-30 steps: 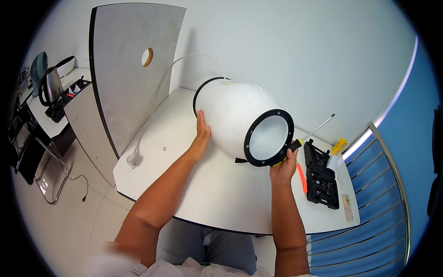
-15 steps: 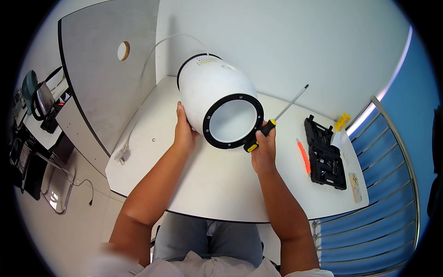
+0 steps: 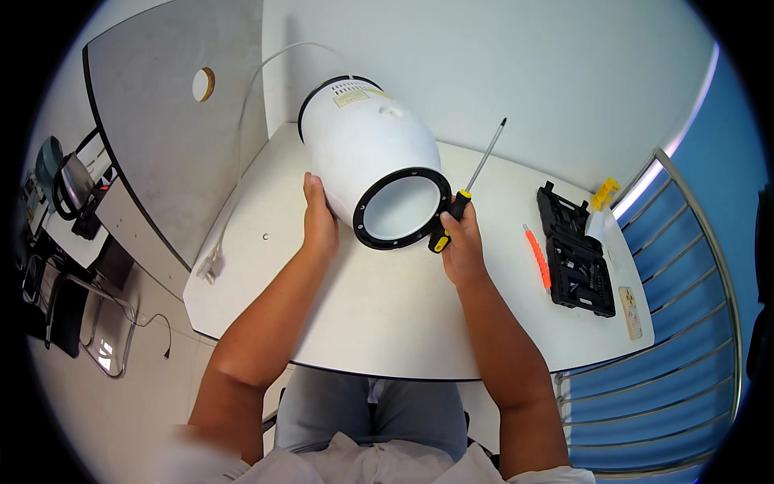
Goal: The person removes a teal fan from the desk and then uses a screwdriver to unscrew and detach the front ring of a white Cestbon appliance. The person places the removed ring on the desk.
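A white barrel-shaped electrical appliance [image 3: 375,133] lies tilted above the table, its round opening with a black screw-dotted ring [image 3: 360,211] facing me. Vent slots and a label show near its far end. My left hand [image 3: 321,222] grips its left side, thumb up along the shell and the other fingers hidden beneath. In my right hand [image 3: 463,246] is a screwdriver [image 3: 459,206] with a black and yellow handle, its shaft pointing up and away to the right. That hand is at the ring's right edge; whether its hidden fingers support the appliance, I cannot tell.
A white cord runs from the appliance's far end to a plug [image 3: 208,268] on the table's [image 3: 387,323] left. On the right lie an orange stick-like tool [image 3: 538,258], an open black tool case [image 3: 574,256] and a remote control [image 3: 630,313]. A partition [image 3: 173,145] and metal railing [image 3: 713,278] flank the table.
The appliance has shifted slightly up and left in view, showing more of its top and label. The screwdriver has swung a little more upright, its tip moving left and up.
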Demonstrator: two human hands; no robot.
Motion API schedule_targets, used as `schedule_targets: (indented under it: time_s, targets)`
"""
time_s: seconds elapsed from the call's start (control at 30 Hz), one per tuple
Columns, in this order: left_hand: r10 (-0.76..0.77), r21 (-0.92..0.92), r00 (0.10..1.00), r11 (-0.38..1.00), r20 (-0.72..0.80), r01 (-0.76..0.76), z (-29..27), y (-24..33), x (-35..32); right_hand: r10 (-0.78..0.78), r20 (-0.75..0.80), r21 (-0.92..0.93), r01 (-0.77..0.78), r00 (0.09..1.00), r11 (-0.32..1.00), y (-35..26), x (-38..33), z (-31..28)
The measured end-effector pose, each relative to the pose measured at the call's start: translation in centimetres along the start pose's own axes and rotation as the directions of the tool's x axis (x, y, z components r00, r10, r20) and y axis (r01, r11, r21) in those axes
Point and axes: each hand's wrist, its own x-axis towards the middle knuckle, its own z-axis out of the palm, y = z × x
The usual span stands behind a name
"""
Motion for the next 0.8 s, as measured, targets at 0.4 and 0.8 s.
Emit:
schedule_targets:
  time_s: [0.4, 0.8]
  targets:
    - [0.166, 0.56, 0.98, 0.825, -0.111, -0.076, 4.0, 0.4, -4.0, 0.068, 0.058, 0.009, -0.069, 0.996, 0.998, -0.2, 0.7, -1.3]
    - [0.576, 0.665, 0.71, 0.348, 0.405, -0.661, 4.2, 3.0, -3.8, 0.097, -0.024, -0.12, -0.099, 0.995, 0.988, -1.5, 0.6, -2.1]
